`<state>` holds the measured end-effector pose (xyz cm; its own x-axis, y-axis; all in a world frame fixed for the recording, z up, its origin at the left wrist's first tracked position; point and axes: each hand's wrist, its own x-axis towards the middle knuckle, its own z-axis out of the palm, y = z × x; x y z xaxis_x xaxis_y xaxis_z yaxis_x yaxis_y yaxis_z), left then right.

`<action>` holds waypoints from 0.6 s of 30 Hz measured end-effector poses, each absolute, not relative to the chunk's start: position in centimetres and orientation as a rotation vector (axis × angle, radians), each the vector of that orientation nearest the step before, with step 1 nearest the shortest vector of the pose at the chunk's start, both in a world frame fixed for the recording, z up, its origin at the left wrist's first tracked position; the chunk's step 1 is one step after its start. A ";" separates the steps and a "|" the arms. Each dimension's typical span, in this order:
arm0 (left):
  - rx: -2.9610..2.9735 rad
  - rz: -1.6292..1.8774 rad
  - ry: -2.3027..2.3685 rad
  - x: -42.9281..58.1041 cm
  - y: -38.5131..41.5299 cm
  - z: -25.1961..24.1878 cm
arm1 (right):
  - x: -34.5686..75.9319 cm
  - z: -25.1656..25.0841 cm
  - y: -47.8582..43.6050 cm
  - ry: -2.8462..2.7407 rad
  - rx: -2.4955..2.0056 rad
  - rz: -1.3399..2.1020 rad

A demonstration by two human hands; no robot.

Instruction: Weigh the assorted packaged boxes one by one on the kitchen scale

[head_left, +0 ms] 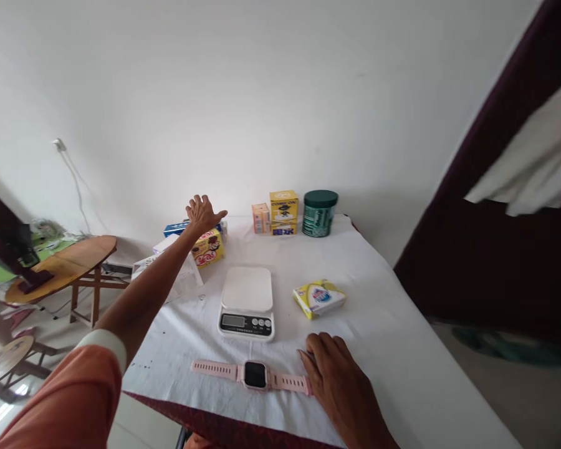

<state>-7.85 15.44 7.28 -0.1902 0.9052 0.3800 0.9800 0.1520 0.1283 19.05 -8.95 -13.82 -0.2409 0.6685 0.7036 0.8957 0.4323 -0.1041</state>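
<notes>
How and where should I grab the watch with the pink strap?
Probably pinch the watch by its case's near and far edges, from above: it lies flat, face up, with its strap stretched left and right, leaving those edges uncovered.

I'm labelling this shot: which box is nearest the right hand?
The yellow-and-white box, lying flat by itself just beyond the right hand. The back boxes and left boxes are grouped, farther from that hand.
</notes>
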 end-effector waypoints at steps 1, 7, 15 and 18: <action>-1.927 -0.517 -2.086 -6.2 14.8 7.0 | 19.0 -13.7 -9.1 -2.000 -1.338 -0.401; -2.622 -0.289 -1.534 5.4 8.0 1.6 | 18.7 -13.5 -9.4 -2.009 -1.457 -0.317; -2.894 0.074 -1.530 11.3 3.7 -4.7 | 18.7 -13.6 -9.5 -1.991 -1.455 -0.327; -2.891 0.026 -1.580 10.6 3.8 -4.7 | 18.8 -13.6 -9.6 -1.996 -1.449 -0.338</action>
